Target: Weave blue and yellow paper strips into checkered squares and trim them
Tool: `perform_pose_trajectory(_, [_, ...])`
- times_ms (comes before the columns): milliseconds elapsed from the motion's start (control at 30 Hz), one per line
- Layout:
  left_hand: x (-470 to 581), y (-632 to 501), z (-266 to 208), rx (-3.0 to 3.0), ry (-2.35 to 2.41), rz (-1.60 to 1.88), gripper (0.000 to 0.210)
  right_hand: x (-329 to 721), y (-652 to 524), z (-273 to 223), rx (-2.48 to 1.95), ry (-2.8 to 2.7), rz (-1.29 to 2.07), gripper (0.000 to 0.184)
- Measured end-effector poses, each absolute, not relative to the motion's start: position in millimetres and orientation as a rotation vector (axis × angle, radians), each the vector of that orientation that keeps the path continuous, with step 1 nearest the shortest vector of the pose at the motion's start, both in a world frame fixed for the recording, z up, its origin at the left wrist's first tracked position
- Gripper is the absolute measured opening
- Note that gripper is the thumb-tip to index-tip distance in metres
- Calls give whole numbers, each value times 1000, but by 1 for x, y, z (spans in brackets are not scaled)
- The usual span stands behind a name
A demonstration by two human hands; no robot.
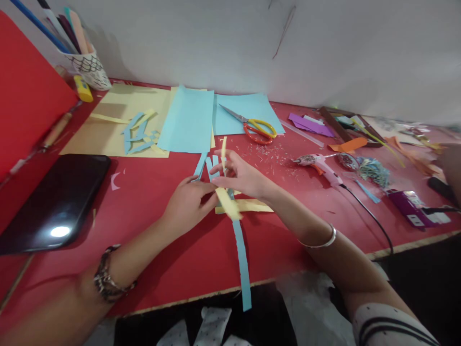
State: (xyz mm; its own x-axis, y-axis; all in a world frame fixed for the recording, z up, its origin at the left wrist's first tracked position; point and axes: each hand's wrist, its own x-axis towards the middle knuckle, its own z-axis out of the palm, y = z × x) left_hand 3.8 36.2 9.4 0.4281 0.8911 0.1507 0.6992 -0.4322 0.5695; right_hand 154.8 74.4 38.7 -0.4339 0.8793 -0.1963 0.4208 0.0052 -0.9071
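1. Paper strips (227, 204), pale yellow and light blue, lie crossed at the middle of the red table (173, 269), between and beneath the two hands. One yellow strip there is blurred.
2. Long blue strip (242, 259): runs from the crossing toward the person; its end overhangs the table's front edge.
3. Flat yellow strip (256, 205): extends from the crossing toward the table's right end, passing under the right forearm.
4. Left hand (187, 204): thumb and fingers at the crossing, narrow gap between them. Contact partly hidden; cannot tell whether they pinch.
5. Right hand (241, 175): fingers loosely curled, thumb extended toward the left hand. An upright yellow strip (224, 146) passes at the fingertips; cannot tell whether it is gripped.
6. Table's back edge: open scissors (248, 121), one red and one yellow handle, rest on a blue sheet (228, 126). To their left, a second blue sheet (189, 120); farther left, a piece of interlaced strips (142, 135) on a yellow sheet (84, 139).
7. Table's right part: pink glue gun (322, 168), with a purple power strip (412, 209) near the front edge.
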Motion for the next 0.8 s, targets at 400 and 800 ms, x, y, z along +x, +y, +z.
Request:
perform_pose_trajectory(400, [6,35,11,2258,1406,594,35,188,68,39,-1405,-1543,1218,19])
perform_pose_trajectory(800, [5,34,11,2240,1438,598,34,230,46,22,-1471,-2065,304,22])
